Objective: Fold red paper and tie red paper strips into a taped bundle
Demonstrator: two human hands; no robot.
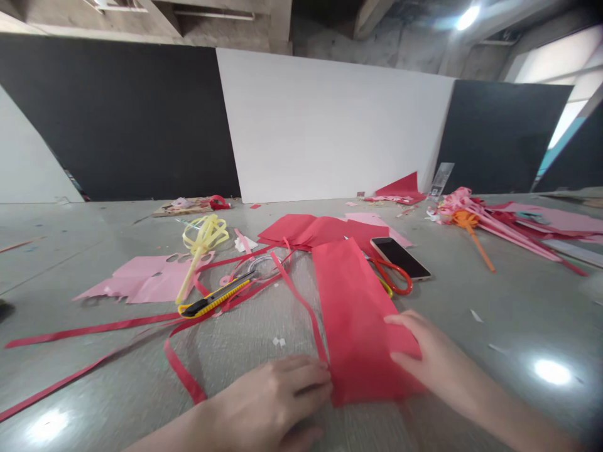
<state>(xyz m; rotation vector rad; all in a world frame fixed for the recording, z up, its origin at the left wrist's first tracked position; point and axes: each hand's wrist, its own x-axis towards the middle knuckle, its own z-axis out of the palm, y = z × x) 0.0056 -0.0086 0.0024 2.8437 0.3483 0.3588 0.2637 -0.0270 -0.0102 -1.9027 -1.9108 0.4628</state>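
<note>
A long sheet of red paper point(353, 307) lies lengthwise in front of me. My right hand point(431, 355) grips its right edge, thumb and fingers around a raised, bent part. By the sheet's lower left edge is my left hand point(277, 398), its fingers bent and close together. A narrow red paper strip point(304, 298) runs down to those fingertips; whether they pinch it or the sheet's edge is hidden. Orange-handled scissors point(400, 279) lie beside the sheet's upper right, partly covered by it. Behind it are more red sheets point(301, 231).
A yellow utility knife point(217, 299) rests among red strips, near pink paper with cut-outs point(146, 277) and a yellow looped-strip flower point(205, 235). Right of the scissors lies a phone point(400, 257). Pink strips point(490, 220) and an orange flower point(478, 242) sit far right. White and black panels point(339, 125) stand behind.
</note>
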